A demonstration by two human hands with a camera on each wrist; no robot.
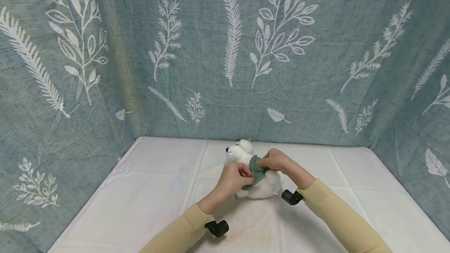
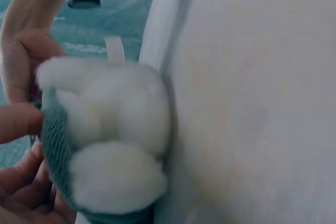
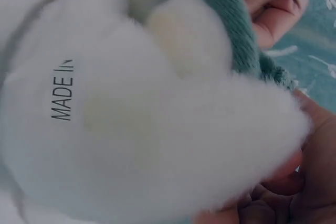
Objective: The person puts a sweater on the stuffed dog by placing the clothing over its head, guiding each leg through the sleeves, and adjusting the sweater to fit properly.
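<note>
A white plush bear (image 1: pixel 267 187) sits on the table, its head turned to the left and its black nose showing. A green knitted scarf (image 1: pixel 258 164) is wrapped around it below the head. My left hand (image 1: pixel 233 177) pinches the scarf's near side between thumb and fingers. On the other side, my right hand (image 1: pixel 278 160) pinches the scarf higher up, close behind the head. In the left wrist view the scarf (image 2: pixel 56 140) runs along the bear's white limbs (image 2: pixel 118 177). A white label (image 3: pixel 63 90) reading "MADE IN" shows in the right wrist view.
A white cloth with fold creases covers the table (image 1: pixel 158 190). Blue-green curtains (image 1: pixel 204 57) with white leaf prints stand behind and at both sides. Each wrist wears a black camera (image 1: pixel 216 228).
</note>
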